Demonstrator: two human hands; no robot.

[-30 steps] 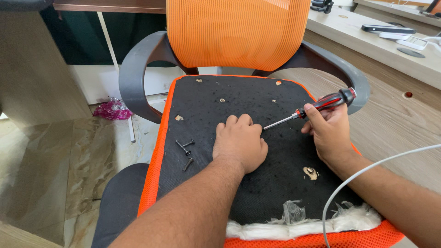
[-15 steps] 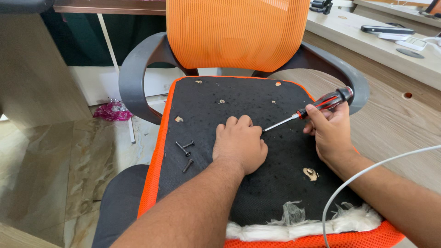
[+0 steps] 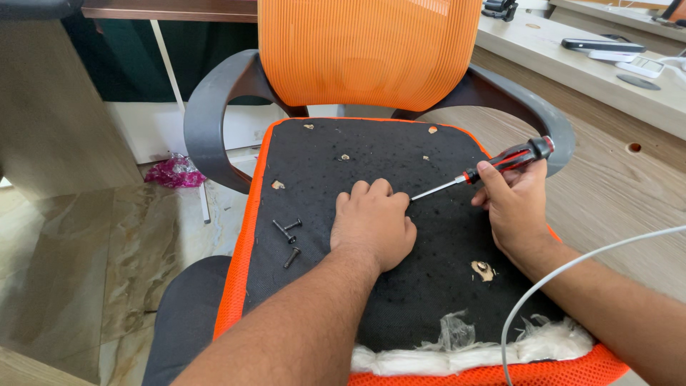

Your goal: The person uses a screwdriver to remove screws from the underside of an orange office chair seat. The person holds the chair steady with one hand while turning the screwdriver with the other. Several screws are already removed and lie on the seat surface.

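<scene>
So the chair (image 3: 371,64) is an orange mesh one and its seat panel (image 3: 429,236) shows black fabric with little torn spots and white padding (image 3: 464,347) poking out along the near edge. The left hand (image 3: 374,223) is pressed down on the middle of the black panel, fingers (image 3: 361,193) curled over and pointing far, so I can't tell if there's anything under them. The right hand (image 3: 516,204) is wrapped tight around the red and black handle of a screwdriver (image 3: 482,168), and the metal shaft slants down to the left with its tip right at the left hand's knuckles. Three loose black screws (image 3: 287,239) lie on the panel just left of the left hand. A white cable (image 3: 564,275) loops over the near right corner. There's a desk (image 3: 607,78) far right with some small stuff on it.
</scene>
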